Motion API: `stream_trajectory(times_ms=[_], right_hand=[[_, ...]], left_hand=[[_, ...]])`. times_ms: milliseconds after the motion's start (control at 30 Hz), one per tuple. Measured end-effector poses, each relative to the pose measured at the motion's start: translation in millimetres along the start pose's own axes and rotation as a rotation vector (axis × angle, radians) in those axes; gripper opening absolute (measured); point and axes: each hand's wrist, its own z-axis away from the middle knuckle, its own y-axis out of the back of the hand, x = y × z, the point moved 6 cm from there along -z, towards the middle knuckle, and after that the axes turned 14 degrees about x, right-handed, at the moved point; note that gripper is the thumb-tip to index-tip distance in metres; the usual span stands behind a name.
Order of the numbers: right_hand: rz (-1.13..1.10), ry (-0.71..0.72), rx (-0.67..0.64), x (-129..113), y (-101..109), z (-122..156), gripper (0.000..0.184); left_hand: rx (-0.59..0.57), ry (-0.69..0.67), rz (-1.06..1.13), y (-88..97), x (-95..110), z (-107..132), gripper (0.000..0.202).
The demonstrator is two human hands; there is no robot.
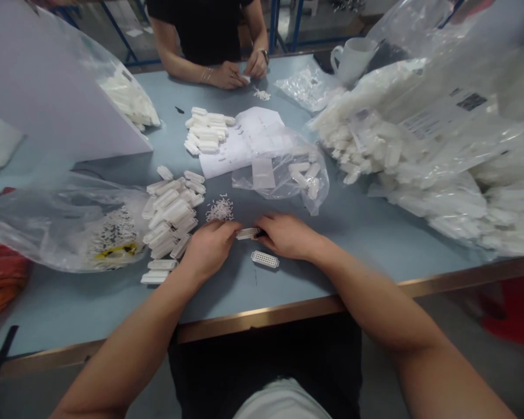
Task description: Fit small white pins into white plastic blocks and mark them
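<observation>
Between my two hands is a white plastic connector housing (247, 233) with rows of small holes. My left hand (210, 245) pinches its left end between thumb and fingers. At the other end, my right hand (287, 234) is closed, with a small dark thing (260, 233) at its fingertips that I cannot make out. A second white housing, a perforated block (265, 259), lies just below on the table, holes facing up. Beyond my left hand is a small heap of tiny white pieces (220, 208). Left of that hand, many similar white housings (172, 212) are piled.
Clear bags of white parts stand at right (419, 134). An open plastic bag (61, 224) lies at left, near a white upright panel (65, 87). Paper (227, 157) and a small bag (283, 174) lie ahead. Across the table (227, 291), a person's hands (233, 75) work near a mug (353, 61).
</observation>
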Motion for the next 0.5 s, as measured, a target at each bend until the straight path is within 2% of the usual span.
stream_trajectory(times_ms=[267, 500], right_hand=[[0.03, 0.002, -0.037, -1.2, 1.1, 0.9, 0.018], [0.021, -0.013, -0.043, -1.6, 0.5, 0.8, 0.019]], left_hand=[[0.001, -0.096, -0.035, 1.4, 3.1, 0.6, 0.028], [0.016, -0.086, -0.057, 0.4, 3.5, 1.6, 0.027]])
